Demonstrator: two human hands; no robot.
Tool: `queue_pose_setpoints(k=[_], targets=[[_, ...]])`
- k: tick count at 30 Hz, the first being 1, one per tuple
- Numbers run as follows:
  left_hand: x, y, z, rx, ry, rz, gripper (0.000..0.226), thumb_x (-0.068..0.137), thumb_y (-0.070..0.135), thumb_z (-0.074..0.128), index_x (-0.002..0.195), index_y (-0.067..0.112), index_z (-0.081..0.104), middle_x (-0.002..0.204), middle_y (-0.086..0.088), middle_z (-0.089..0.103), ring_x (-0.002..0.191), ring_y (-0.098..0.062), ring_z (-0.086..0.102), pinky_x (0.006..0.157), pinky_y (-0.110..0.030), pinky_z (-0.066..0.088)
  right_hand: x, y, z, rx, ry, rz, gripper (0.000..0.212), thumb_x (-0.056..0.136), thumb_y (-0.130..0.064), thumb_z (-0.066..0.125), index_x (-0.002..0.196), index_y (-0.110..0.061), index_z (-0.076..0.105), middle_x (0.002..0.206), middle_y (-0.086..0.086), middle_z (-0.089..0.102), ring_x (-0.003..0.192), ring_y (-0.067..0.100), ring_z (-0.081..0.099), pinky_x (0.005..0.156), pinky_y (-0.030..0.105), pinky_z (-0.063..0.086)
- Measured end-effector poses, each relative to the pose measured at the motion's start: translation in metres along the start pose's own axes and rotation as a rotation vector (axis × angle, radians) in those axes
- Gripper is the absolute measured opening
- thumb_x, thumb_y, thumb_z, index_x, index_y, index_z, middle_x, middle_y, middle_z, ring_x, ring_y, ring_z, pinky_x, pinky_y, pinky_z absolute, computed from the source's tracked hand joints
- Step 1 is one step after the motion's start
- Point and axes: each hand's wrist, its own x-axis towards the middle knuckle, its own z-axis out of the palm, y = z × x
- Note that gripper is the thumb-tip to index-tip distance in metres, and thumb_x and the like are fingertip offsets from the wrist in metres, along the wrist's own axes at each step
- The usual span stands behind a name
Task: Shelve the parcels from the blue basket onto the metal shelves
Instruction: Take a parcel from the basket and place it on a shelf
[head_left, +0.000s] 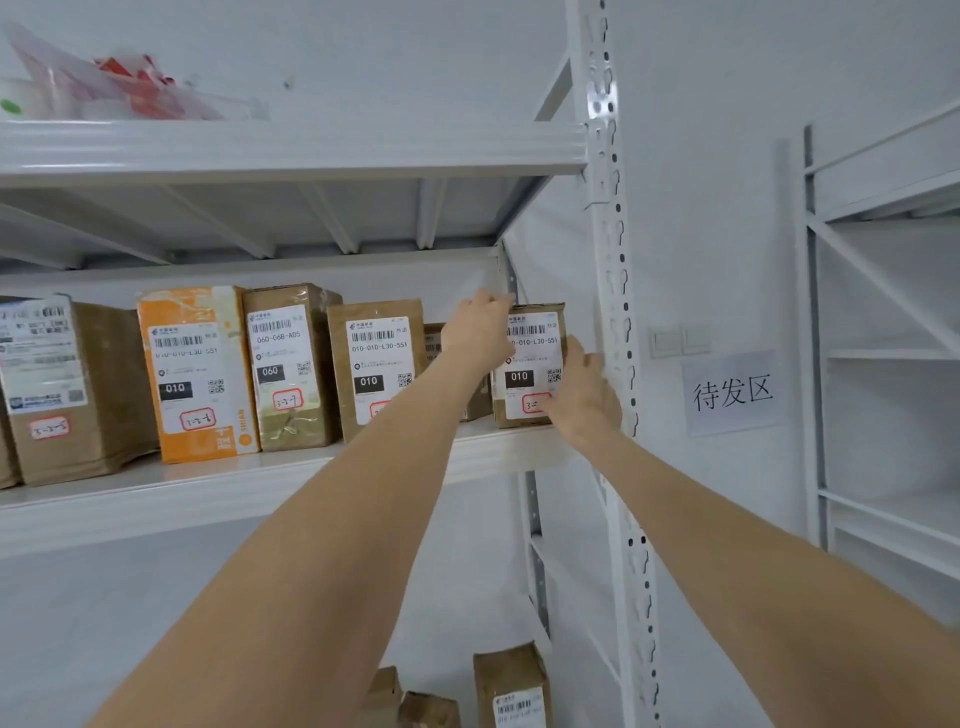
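Observation:
A brown parcel (532, 364) with a white label stands upright at the right end of the middle metal shelf (260, 483). My left hand (480, 327) grips its top left corner, fingers curled over the top edge. My right hand (584, 389) holds its lower right side. To its left stand several more labelled parcels in a row: a small brown one behind my left arm (434, 340), a brown one (374, 364), a taped one (288, 364), an orange one (195, 371) and a big brown one (62, 389). The blue basket is out of view.
The white shelf upright (618, 312) stands right beside the held parcel. The top shelf (291, 148) carries plastic-wrapped items (119, 85). More brown parcels (511, 686) sit on the shelf below. A second white rack (883, 338) stands at right, past a wall sign (732, 392).

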Motion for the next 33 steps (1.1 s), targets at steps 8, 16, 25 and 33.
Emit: queue_pose_setpoints(k=[8,16,25,33], targets=[[0.002,0.006,0.011,0.200,0.112,0.046,0.059,0.084,0.014,0.071,0.135,0.011,0.043,0.130,-0.006,0.047,0.121,-0.022,0.044,0.092,-0.032,0.045,-0.002,-0.001,0.005,0.064,-0.007,-0.086,0.041,0.103,-0.028,0.032,0.144,-0.031,0.032,0.113,-0.004,0.043,0.075,0.016,0.046,0.071,0.032,0.034],[0.010,0.001,0.021,0.185,0.118,0.052,0.061,0.083,0.011,0.071,0.137,0.011,0.042,0.130,-0.006,0.048,0.120,-0.022,0.045,0.094,-0.034,0.046,0.005,-0.003,0.007,0.005,0.012,-0.064,0.035,0.100,-0.022,0.036,0.135,-0.028,0.039,0.095,-0.008,0.035,0.060,0.012,0.037,0.066,0.032,0.033],[0.025,-0.007,0.037,0.173,0.126,0.053,0.059,0.083,0.009,0.071,0.135,0.010,0.043,0.129,-0.007,0.048,0.118,-0.023,0.046,0.092,-0.034,0.046,0.004,-0.009,0.009,-0.116,0.005,-0.082,0.050,0.094,-0.010,0.050,0.138,-0.027,0.034,0.121,0.010,0.038,0.074,0.026,0.046,0.064,0.034,0.034],[0.036,-0.015,0.048,0.170,0.132,0.048,0.057,0.083,0.008,0.070,0.134,0.009,0.043,0.128,-0.008,0.048,0.118,-0.024,0.045,0.091,-0.034,0.046,0.020,-0.010,0.025,-0.070,0.014,-0.097,0.048,0.094,-0.011,0.051,0.137,-0.026,0.035,0.113,0.012,0.040,0.077,0.027,0.047,0.068,0.033,0.039]])
